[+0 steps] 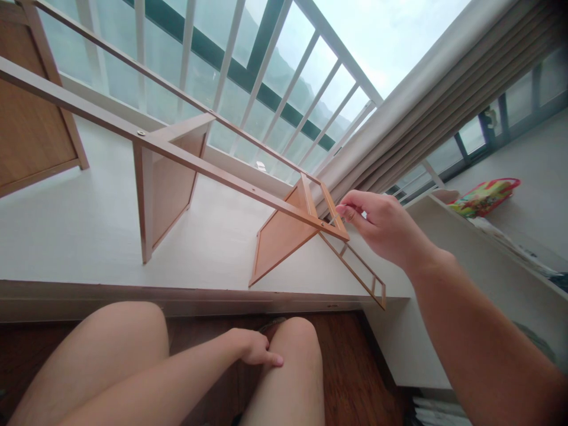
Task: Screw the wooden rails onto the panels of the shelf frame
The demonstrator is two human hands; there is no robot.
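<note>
At the right end of a wooden frame, my right hand (377, 220) pinches a thin silvery tool (332, 220) that looks like a hex key. The tool's tip meets the top of the front rail (231, 182), near a bolt hole; my fingers hide the rest of it. This rail and a thinner back rail (261, 145) join upright panels (284, 234), with another panel (171, 189) further left. My left hand (255, 348) rests on my knee, thumb stretched out and the other fingers partly hidden, holding no object.
The frame stands on a white window ledge (208, 236). A narrow wooden ladder-like piece (361, 266) leans past the ledge's edge at the right. Behind are white railings (231, 53) and a grey curtain (399, 100). A colourful bag (486, 197) lies on a white shelf (444, 248).
</note>
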